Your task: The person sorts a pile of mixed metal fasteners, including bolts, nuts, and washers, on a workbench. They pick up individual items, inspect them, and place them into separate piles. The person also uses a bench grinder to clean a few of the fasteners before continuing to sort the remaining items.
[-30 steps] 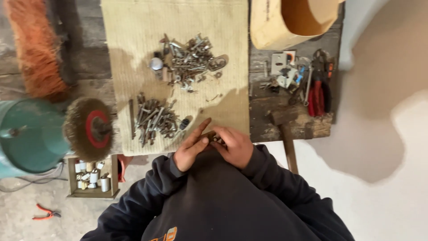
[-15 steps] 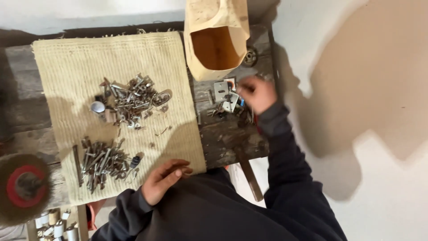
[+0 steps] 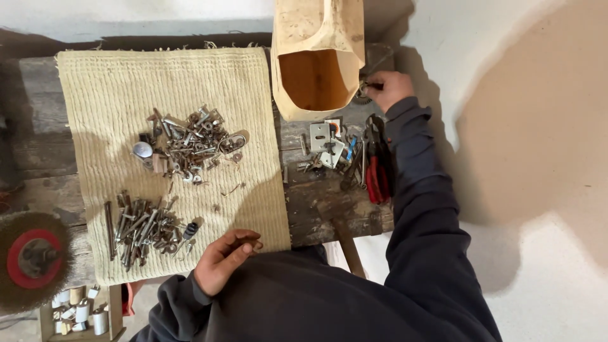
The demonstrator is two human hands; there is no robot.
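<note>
At the far left I see a round wire brush wheel (image 3: 33, 261) with a red hub at the near edge, and just below it a small box of pale cylinders (image 3: 79, 312). A ribbed cream mat (image 3: 101, 88) covers the left part of the wooden bench (image 3: 323, 209). On the mat lie two heaps of metal parts: a near pile of long bolts and screws (image 3: 144, 228) and, farther off, a tangle of small fittings and rings (image 3: 190, 144).

My left hand (image 3: 225, 259) rests at the near edge of the mat, just right of the bolt pile, fingers loosely curled, with nothing I can make out in it.

Right of the mat, at the far side, a tan open-mouthed container (image 3: 316, 57) stands with its opening facing me. Near it on the bare wood lie small metal plates (image 3: 324, 140) and red-handled pliers (image 3: 375, 171).

My right hand (image 3: 389, 87) is stretched to the far right of the bench, just beside the container, fingers pinched together on a small dark metal piece (image 3: 367, 85); what it is, I cannot tell.
</note>
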